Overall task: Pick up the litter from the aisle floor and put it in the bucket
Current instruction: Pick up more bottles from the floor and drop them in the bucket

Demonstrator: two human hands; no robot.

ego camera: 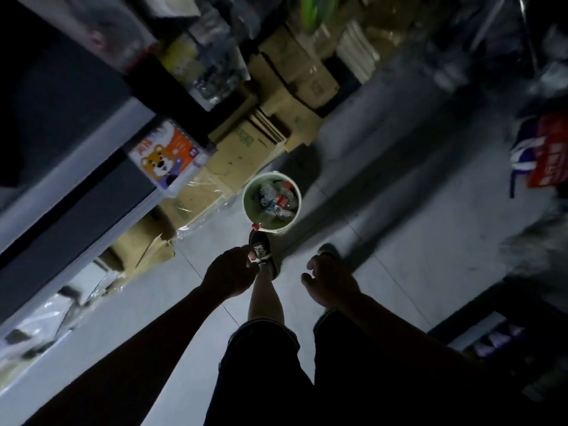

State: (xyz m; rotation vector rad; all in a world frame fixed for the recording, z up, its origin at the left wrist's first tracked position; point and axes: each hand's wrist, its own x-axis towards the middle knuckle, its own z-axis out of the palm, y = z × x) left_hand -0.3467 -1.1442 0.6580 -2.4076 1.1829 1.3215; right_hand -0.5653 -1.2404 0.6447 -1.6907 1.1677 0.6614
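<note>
A pale green bucket (247,207) stands on the grey aisle floor, holding several crushed clear plastic bottles (278,201). My left hand (229,273) is closed around a clear plastic bottle whose red cap (254,226) points at the bucket's near rim. The bottle's body is hard to make out against my dark shoe (261,250) behind it. My right hand (330,282) hangs to the right, just short of the bucket, fingers loosely curled and apart, with nothing in it.
Cardboard boxes (242,155) line the left side of the aisle below dark shelves. A pack with a cartoon tiger (167,156) lies on them. A red and blue bag (544,155) sits at the right, and a low shelf (498,336) is at the lower right.
</note>
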